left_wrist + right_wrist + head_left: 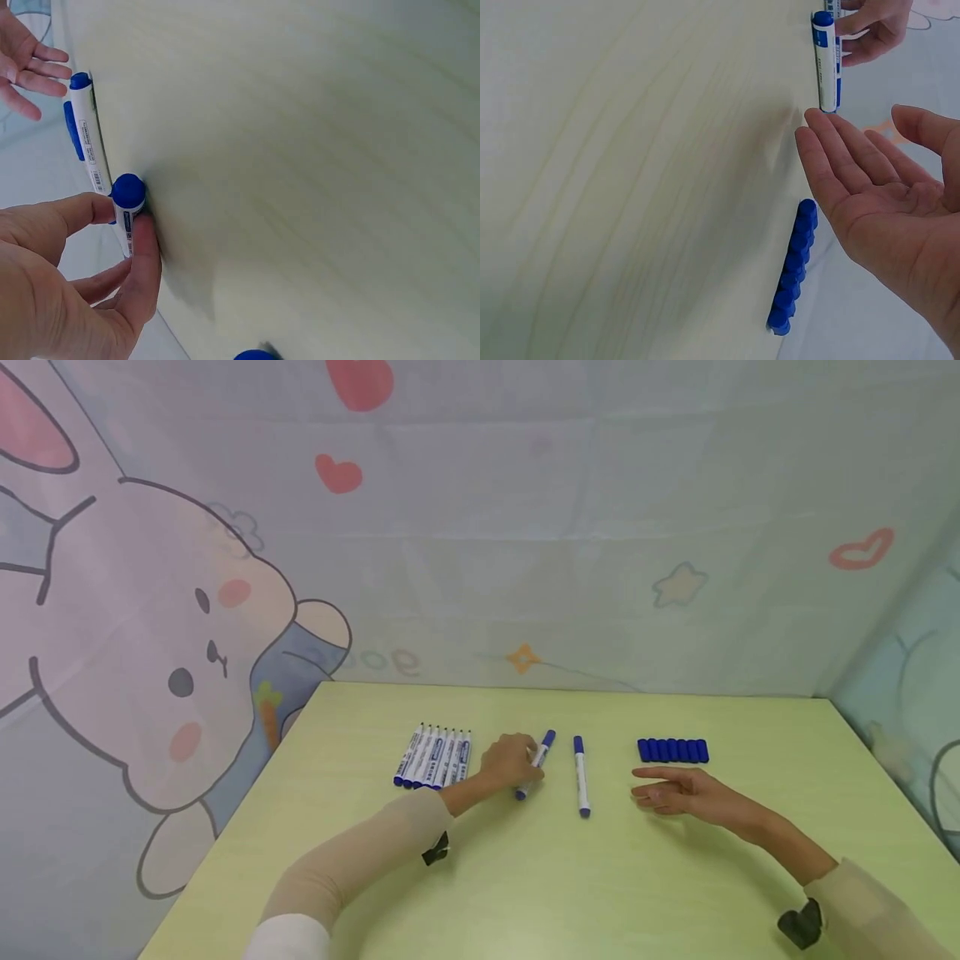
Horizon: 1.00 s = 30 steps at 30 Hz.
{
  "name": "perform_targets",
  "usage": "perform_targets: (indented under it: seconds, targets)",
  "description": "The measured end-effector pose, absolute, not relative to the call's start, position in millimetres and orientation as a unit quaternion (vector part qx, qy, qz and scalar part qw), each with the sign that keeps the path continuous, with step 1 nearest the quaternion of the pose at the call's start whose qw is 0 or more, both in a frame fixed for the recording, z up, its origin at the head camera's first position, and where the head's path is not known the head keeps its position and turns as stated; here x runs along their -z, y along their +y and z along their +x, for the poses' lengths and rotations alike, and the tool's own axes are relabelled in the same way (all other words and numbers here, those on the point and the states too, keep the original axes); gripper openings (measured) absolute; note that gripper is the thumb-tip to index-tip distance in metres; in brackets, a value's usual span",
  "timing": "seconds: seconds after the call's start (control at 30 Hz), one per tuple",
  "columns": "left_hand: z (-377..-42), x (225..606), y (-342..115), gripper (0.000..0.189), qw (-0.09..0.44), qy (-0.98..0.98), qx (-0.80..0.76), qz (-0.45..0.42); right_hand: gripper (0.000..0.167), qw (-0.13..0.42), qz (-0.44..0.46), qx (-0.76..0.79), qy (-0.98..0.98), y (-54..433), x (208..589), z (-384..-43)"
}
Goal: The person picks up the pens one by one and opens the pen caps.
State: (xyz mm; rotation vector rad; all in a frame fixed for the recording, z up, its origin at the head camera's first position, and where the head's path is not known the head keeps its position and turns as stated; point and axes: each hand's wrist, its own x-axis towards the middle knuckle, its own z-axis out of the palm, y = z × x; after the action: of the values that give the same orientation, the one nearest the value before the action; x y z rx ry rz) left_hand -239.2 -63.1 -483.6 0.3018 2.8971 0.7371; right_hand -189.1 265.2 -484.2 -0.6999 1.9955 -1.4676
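Observation:
My left hand (510, 762) pinches a capped blue marker (535, 766) between thumb and fingers, low over the table. In the left wrist view the blue end of that marker (129, 192) points toward the camera. Just right of it, a second capped marker (582, 777) lies by itself on the table. My right hand (690, 795) hovers with fingers extended and nothing in its grasp, palm showing in the right wrist view. Beyond it a row of blue marker caps (672, 751) lies side by side.
Left of my left hand, several uncapped markers (433, 757) lie in a row, tips toward the back. The pale yellow table (480, 893) ends at a cloth backdrop (600, 527) printed with a rabbit and hearts.

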Motion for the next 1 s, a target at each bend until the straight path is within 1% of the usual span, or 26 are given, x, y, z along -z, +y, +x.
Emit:
perform_targets:
  seconds: [0.1,0.27,0.33,0.43,0.57,0.77,0.87,1.0]
  targets:
    - [-240,483,-71,0.043,0.087,0.957,-0.261,0.097,0.059,0.281,-0.261,0.547,0.745,262,485,-191]
    - [-240,477,-89,0.047,0.141,0.928,-0.335,0.083,0.057,0.283,-0.259,0.535,0.752,257,486,-192]
    - [-240,473,-97,0.046,0.16,0.91,-0.372,0.09,0.057,0.284,-0.261,0.53,0.756,256,487,-193]
    - [-237,468,-106,0.039,0.175,0.888,-0.407,0.125,0.056,0.285,-0.266,0.53,0.753,254,488,-194]
    - [-230,466,-116,0.032,0.164,0.876,-0.42,0.172,0.055,0.284,-0.272,0.529,0.752,250,489,-197]
    - [-221,467,-122,0.028,0.146,0.861,-0.438,0.213,0.053,0.282,-0.273,0.52,0.759,238,487,-202]
    - [-219,466,-123,0.028,0.141,0.855,-0.43,0.252,0.051,0.27,-0.278,0.512,0.766,230,485,-205]
    - [-217,462,-121,0.028,0.112,0.848,-0.404,0.323,0.048,0.255,-0.268,0.509,0.777,217,483,-210]
